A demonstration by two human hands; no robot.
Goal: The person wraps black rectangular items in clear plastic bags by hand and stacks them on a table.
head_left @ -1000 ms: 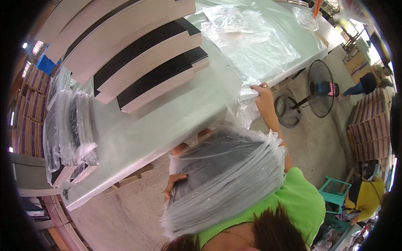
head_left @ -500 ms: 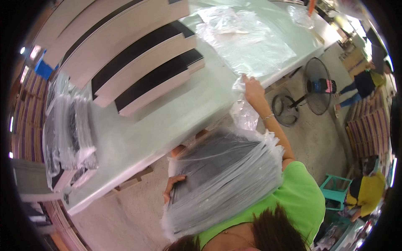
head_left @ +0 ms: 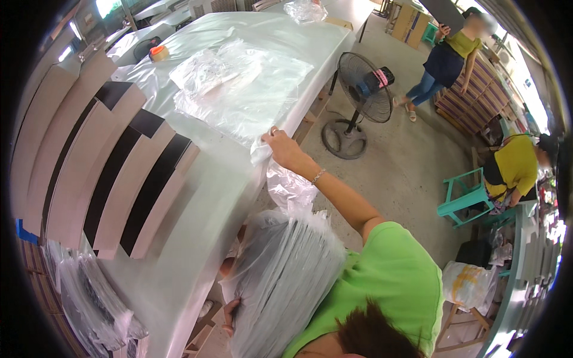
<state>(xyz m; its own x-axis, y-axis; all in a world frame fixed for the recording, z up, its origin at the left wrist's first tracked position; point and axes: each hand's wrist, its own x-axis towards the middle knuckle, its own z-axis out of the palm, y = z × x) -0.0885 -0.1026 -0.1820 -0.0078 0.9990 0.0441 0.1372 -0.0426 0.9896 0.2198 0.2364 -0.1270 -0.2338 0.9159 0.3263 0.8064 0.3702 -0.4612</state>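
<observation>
Against my green shirt leans a thick stack of dark flat pieces in clear plastic bags (head_left: 286, 274). My left hand (head_left: 230, 315) has its fingers wrapped round the near left edge of this stack; the palm is hidden. My right arm stretches out to the table edge, where my right hand (head_left: 285, 149) is closed on a clear plastic bag (head_left: 259, 153). More crinkled plastic (head_left: 290, 190) hangs below that hand, over the table edge and close above the stack. A flat pile of clear plastic bags (head_left: 262, 83) lies on the table just beyond my right hand.
The pale covered table (head_left: 179, 286) bears rows of white and black boards (head_left: 110, 179), a plastic-wrapped bundle (head_left: 98, 304) and an orange tape roll (head_left: 159, 53). A standing fan (head_left: 361, 83) is beyond its right edge. One person (head_left: 444, 65) walks with a dark panel; another (head_left: 516, 167) sits on a green stool.
My view has turned to the right, so the table and boards sit further left. My right hand keeps its grip on the plastic bag, and the stack stays against me.
</observation>
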